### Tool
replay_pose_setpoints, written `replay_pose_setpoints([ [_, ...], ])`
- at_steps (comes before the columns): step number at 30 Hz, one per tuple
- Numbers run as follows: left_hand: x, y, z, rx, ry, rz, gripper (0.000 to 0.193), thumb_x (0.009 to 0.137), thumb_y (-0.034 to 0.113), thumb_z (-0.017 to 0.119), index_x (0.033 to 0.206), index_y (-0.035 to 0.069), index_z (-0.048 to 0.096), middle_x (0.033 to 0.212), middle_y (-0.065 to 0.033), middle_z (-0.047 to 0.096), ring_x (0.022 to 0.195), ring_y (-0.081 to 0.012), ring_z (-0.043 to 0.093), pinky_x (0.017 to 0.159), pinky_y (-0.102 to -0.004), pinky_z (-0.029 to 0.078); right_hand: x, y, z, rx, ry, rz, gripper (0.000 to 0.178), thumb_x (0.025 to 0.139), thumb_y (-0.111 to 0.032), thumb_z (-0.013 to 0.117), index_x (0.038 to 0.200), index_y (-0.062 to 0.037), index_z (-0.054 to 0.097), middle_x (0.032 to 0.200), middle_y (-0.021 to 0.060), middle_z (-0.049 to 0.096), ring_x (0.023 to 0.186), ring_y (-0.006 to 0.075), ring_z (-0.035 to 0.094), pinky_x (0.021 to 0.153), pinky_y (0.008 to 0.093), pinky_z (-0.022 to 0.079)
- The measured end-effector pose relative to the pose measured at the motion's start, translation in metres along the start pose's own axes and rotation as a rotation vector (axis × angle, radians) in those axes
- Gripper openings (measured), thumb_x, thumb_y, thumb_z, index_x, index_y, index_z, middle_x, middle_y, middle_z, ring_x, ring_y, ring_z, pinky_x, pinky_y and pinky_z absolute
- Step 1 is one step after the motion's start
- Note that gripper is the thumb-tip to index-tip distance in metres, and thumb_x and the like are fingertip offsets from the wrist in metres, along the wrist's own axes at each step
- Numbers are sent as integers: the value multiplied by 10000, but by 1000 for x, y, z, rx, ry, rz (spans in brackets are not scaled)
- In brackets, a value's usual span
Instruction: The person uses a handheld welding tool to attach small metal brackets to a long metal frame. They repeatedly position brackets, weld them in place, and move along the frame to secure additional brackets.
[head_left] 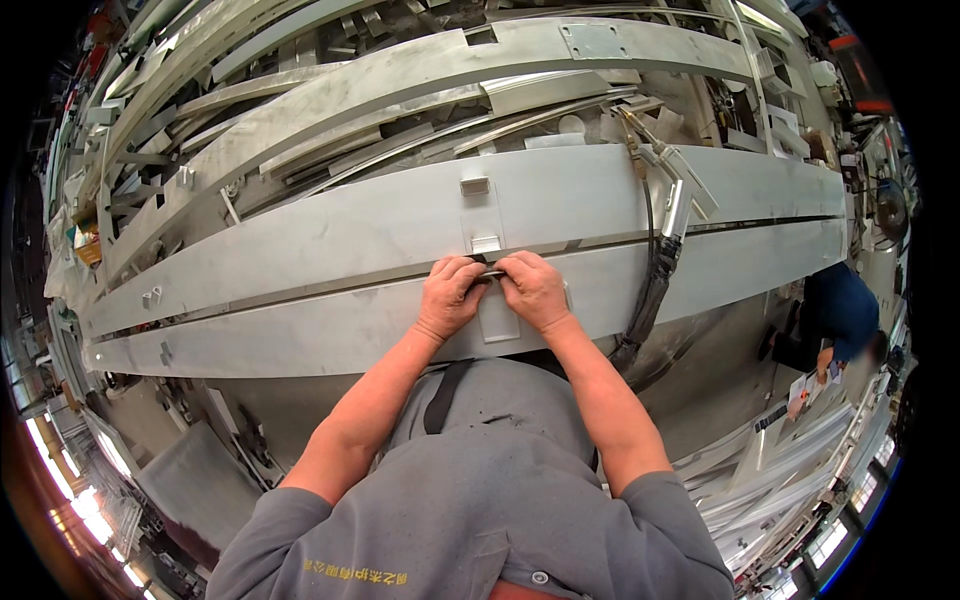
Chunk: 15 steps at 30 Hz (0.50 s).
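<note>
Head cam: L hand (452, 298) & R hand (535, 290) pinched sm. dark piece (491, 273), fingers narrow, over nearer grey beam (300, 335).

At the far side there is a long metal beam (400, 75), and on it is one rectangular plate (593, 42) with small holes near its corners. On both sides of this beam, many metal pieces (535, 92) are lying in disorder. At the right, a co-worker (842, 310) in dark blue is near many long pale bars (740, 490). At the lower left there is a grey panel (195, 480).
</note>
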<state>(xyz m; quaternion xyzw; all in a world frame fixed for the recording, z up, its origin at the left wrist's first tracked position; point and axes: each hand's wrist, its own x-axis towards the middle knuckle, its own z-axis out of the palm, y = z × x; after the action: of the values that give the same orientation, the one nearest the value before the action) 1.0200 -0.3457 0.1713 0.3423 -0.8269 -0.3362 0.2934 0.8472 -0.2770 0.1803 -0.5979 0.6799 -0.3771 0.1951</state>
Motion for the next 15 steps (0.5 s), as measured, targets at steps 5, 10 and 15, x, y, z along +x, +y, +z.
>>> replay_pose_setpoints([
  [5, 4, 5, -1, 5, -18, -9, 323, 696, 20, 772, 992, 83, 656, 953, -81, 669, 916, -304, 640, 820, -408, 531, -2, 0, 0, 3, 5, 19, 163, 774, -35, 676, 913, -121, 667, 888, 42, 672, 843, 262, 665, 713, 386, 556],
  [10, 12, 15, -4, 19, -48, -77, 260, 716, 28, 754, 955, 81, 665, 905, -76, 662, 877, -299, 631, 784, -404, 532, -2, 2, 1, 2, 10, 24, 155, 781, -45, 676, 911, -129, 667, 889, 38, 673, 855, 265, 664, 718, 393, 557],
  [15, 12, 12, -5, 76, -73, -38, 233, 727, 7, 746, 941, 73, 683, 878, -84, 651, 857, -300, 630, 763, -398, 534, -3, 1, 1, -2, 6, 42, 161, 784, -54, 679, 925, -131, 670, 903, 40, 678, 870, 270, 663, 728, 399, 558],
])
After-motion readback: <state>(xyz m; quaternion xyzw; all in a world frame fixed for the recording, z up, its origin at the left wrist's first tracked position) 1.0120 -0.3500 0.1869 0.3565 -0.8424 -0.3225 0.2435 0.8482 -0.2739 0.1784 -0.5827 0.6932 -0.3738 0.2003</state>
